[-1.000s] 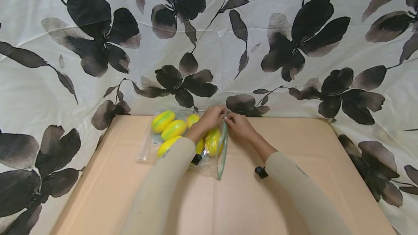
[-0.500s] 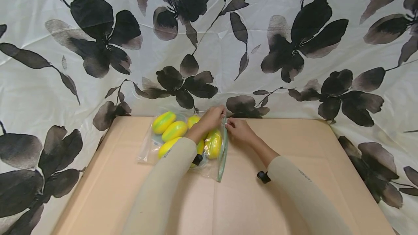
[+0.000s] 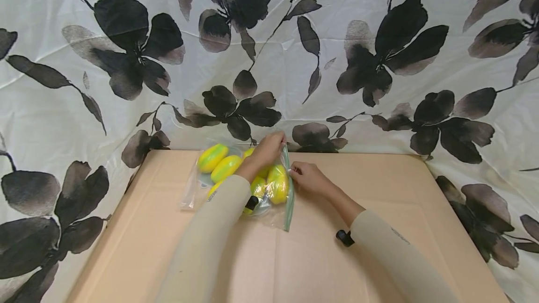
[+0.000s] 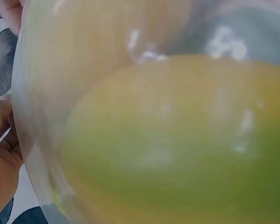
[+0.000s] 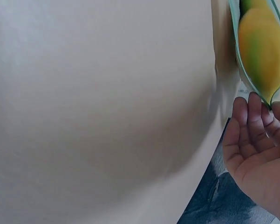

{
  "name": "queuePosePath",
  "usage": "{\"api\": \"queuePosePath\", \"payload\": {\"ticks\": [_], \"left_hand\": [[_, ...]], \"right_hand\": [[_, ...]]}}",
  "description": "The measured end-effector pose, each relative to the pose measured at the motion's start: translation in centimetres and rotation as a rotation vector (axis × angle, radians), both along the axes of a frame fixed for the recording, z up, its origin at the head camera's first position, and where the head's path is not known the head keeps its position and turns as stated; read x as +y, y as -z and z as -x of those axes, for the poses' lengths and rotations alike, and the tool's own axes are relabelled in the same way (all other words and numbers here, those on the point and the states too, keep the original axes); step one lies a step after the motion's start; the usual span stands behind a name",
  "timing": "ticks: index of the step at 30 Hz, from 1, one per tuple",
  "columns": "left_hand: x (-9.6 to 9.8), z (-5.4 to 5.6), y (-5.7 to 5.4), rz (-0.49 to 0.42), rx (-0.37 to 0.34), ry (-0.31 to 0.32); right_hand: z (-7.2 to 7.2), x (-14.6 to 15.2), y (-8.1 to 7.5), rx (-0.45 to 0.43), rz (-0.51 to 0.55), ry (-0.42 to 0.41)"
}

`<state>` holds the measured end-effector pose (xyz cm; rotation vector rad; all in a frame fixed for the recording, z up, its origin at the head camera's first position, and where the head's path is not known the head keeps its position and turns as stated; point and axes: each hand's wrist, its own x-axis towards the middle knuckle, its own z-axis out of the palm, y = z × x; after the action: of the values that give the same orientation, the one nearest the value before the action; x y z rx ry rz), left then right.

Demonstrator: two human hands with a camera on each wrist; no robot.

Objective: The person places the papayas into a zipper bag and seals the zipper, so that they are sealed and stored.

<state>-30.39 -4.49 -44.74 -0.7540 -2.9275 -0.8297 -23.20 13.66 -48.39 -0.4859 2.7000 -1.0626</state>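
Observation:
A clear zip bag (image 3: 191, 195) with a green zip edge (image 3: 289, 212) lies on the board, holding several glossy yellow-green, mango-shaped fruits (image 3: 226, 168). My left hand (image 3: 267, 151) reaches across the bag and pinches its far corner at the top of the zip edge. A little nearer, my right hand (image 3: 307, 176) pinches the same edge between thumb and fingers. In the right wrist view, the bag's mouth gapes around a fruit (image 5: 261, 51), narrowing to a point at the right fingertips (image 5: 254, 100). Blurred fruit (image 4: 177, 140) behind plastic fills most of the left wrist view.
The tan board (image 3: 358, 265) extends under the bag and both forearms. Behind it hangs a white cloth (image 3: 311, 106) printed with dark flowers, which also shows along both sides. Small black cameras (image 3: 345, 237) sit on the wrists.
My right hand has slid toward me along the zip edge, away from the far corner. My left hand has shifted slightly left with the corner, and the hands are farther apart.

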Motion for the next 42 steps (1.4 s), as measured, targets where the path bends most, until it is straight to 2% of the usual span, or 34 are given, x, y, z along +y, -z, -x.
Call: {"api": "queuePosePath", "payload": {"ticks": [7, 13, 22, 34, 42], "left_hand": [[-0.4, 0.3, -0.1, 0.002, 0.006, -0.029], [-0.2, 0.3, 0.0, -0.019, 0.015, -0.023], [-0.1, 0.3, -0.1, 0.010, 0.070, -0.066], [0.0, 0.2, -0.4, 0.013, 0.107, -0.082], [0.5, 0.1, -0.5, -0.001, 0.094, -0.084]], "right_hand": [[-1.0, 0.1, 0.5, -0.034, 0.005, -0.018], [-1.9, 0.2, 0.9, -0.070, 0.021, -0.013], [-3.4, 0.5, 1.0, -0.138, 0.055, -0.046], [-5.1, 0.4, 0.9, -0.148, 0.030, -0.075], [-5.8, 0.8, 1.4, -0.153, 0.044, -0.062]]}}
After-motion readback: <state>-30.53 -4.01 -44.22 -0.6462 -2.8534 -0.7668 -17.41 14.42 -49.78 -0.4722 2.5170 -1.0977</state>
